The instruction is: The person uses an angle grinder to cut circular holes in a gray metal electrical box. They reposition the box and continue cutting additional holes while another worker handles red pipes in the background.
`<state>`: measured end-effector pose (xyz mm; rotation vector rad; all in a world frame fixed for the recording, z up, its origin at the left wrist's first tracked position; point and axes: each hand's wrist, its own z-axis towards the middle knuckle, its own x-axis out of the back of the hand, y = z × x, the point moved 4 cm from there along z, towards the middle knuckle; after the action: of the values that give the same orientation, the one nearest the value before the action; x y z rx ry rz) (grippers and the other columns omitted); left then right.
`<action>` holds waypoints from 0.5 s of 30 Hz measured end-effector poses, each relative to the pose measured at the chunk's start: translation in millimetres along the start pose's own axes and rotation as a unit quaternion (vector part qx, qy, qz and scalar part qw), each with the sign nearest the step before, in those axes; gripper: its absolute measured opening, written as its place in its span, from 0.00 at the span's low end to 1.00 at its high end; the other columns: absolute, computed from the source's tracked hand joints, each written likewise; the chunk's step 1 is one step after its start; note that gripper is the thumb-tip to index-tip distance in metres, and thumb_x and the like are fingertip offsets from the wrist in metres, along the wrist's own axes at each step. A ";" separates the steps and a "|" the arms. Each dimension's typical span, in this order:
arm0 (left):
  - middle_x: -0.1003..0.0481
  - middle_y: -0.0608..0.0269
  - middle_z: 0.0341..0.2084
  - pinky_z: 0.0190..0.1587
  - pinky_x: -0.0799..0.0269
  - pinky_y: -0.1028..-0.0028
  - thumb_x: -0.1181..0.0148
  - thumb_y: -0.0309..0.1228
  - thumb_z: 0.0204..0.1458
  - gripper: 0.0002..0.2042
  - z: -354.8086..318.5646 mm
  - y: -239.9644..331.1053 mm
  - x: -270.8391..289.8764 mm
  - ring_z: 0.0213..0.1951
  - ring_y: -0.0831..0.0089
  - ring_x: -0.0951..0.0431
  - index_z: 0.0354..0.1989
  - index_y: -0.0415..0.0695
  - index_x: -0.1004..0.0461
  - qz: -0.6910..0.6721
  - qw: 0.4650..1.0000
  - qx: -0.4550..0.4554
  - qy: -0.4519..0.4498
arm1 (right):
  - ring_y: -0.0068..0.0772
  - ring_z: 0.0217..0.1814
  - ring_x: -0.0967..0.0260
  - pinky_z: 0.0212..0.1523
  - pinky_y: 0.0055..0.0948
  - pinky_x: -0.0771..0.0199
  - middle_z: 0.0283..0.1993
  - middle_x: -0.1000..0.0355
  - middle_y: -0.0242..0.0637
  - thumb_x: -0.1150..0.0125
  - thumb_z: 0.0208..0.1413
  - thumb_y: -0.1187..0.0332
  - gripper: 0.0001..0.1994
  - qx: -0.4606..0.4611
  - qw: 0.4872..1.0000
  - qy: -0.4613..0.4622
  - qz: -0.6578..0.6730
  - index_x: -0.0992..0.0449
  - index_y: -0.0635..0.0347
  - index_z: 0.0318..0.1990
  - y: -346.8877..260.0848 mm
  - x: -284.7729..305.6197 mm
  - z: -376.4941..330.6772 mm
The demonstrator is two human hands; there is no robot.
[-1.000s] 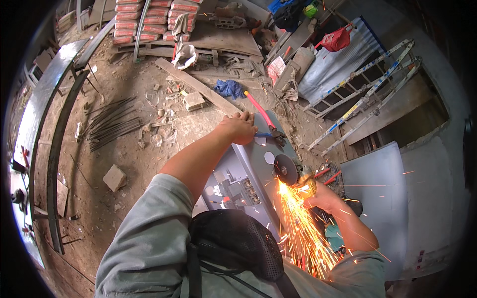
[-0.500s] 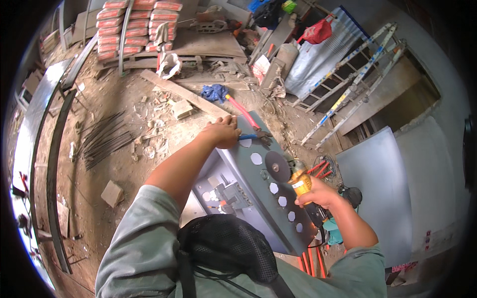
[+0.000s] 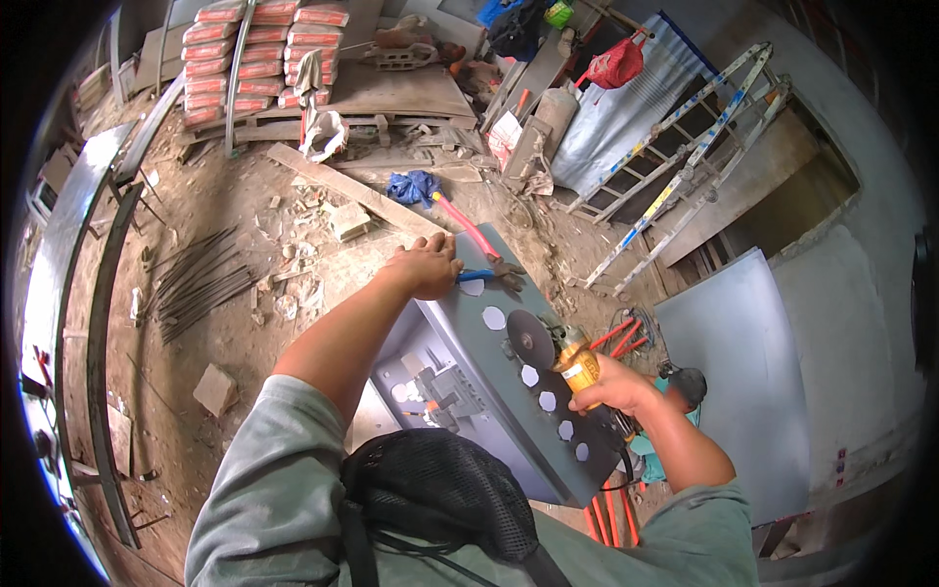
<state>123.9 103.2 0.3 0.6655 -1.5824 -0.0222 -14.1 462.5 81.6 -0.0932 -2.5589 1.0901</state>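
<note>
A grey metal box (image 3: 482,381) with a row of round holes along its top face lies in front of me. My left hand (image 3: 426,268) grips its far left edge, fingers bent over the rim and thumb hidden. Right beside that hand rest red- and blue-handled pliers (image 3: 505,274), their dark jaws on the box. In my right hand (image 3: 622,384) is a yellow angle grinder (image 3: 577,366), my fingers wrapped round its body. Its dark disc (image 3: 530,338) stands over the row of holes; whether it touches the metal I cannot tell. Inside the box are grey fittings (image 3: 449,391).
A black mesh cap or bag (image 3: 440,484) fills the lower middle. Orange tubes (image 3: 608,517) and a large metal sheet (image 3: 738,382) lie to the right, with a stepladder (image 3: 685,166) beyond. Thin rods (image 3: 201,284), a plank (image 3: 357,191) and stacked sacks (image 3: 264,59) are on the left and back.
The grinder has shifted slightly left over the box, and its disc now covers more of a spot between two holes. My left hand stays on the edge. The whole view has moved a little.
</note>
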 end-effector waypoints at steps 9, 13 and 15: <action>0.52 0.46 0.85 0.76 0.41 0.32 0.64 0.49 0.77 0.35 -5.7 5.1 8.3 0.82 0.40 0.46 0.86 0.42 0.52 -0.021 1.000 0.019 -0.012 | 0.30 0.61 0.23 0.63 0.34 0.23 0.60 0.20 0.33 0.24 0.43 0.84 0.39 0.022 1.000 -0.006 -0.021 0.26 0.62 0.68 -8.0 -4.5 -2.3; 0.52 0.48 0.86 0.76 0.42 0.32 0.64 0.50 0.77 0.35 -4.1 2.8 3.9 0.83 0.41 0.47 0.86 0.42 0.53 -0.018 1.000 0.024 -0.003 | 0.31 0.60 0.22 0.62 0.35 0.23 0.60 0.20 0.35 0.24 0.44 0.82 0.38 0.026 0.999 -0.005 -0.045 0.25 0.62 0.68 0.9 -1.0 5.7; 0.52 0.49 0.86 0.77 0.43 0.32 0.64 0.50 0.77 0.35 -4.6 1.8 3.7 0.83 0.41 0.47 0.86 0.43 0.53 -0.022 0.999 0.028 0.003 | 0.31 0.60 0.22 0.62 0.35 0.23 0.59 0.19 0.35 0.24 0.45 0.82 0.36 0.029 0.998 -0.004 -0.060 0.25 0.63 0.67 0.5 -1.2 5.7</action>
<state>127.5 104.8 5.0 0.7440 -1.5675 -0.0082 -15.0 458.7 77.2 0.0768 -2.5017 1.1188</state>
